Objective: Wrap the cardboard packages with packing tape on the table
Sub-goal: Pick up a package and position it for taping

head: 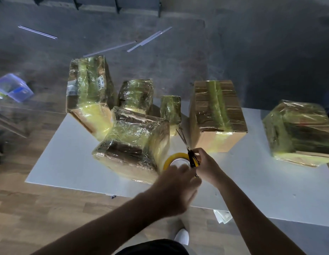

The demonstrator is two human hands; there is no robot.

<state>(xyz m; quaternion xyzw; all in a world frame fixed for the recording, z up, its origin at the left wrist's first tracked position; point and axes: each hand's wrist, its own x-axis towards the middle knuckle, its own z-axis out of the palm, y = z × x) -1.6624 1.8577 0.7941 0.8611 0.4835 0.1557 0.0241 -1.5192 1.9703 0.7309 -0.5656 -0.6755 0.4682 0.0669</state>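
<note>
Six cardboard packages (134,142), all tape-wrapped, stand on the white surface (68,159); the nearest sits just left of the yellow tape roll (173,157). Right grip (206,165), just right of the roll, is clamped on black-and-yellow scissors (192,159), blades pointing beyond the roll. Left grip (176,184) lies over the roll's near side, blurred; whether it holds cannot be told

Your two bare forearms reach forward and draw together ahead of you. Your right hand (206,165) curls its fingers round the handles of the scissors (192,160), knuckles to the right. Your left hand (175,188), back upward and blurred, sits just beside it; whether its fingers grip anything is unclear.
</note>
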